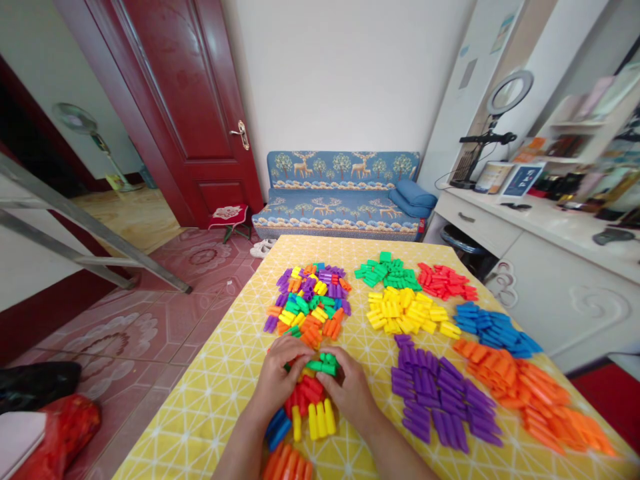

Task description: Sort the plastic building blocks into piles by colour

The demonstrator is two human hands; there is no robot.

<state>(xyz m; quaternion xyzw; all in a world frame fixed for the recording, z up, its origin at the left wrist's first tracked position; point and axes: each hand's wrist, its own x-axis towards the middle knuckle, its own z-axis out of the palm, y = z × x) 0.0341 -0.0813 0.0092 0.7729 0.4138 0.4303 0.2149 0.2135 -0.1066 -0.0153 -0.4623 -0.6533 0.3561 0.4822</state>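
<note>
Both hands meet over a small cluster of plastic tube blocks near the table's front edge. My left hand point(280, 377) curls its fingers around the left side of the cluster. My right hand point(347, 393) pinches green blocks point(323, 365) at the cluster's top. Under the hands lie red blocks point(305, 395), yellow blocks point(320, 420), a blue block point(277, 427) and orange blocks point(287, 463). Just beyond the fingers sits a mixed pile point(310, 300) of many colours.
Sorted piles lie on the yellow tablecloth point(225, 373): green point(387, 273), red point(445, 281), yellow point(405, 312), blue point(495, 330), purple point(435, 393), orange point(530, 393). A blue sofa point(343, 193), red door point(200, 113) and white cabinet point(550, 267) surround the table.
</note>
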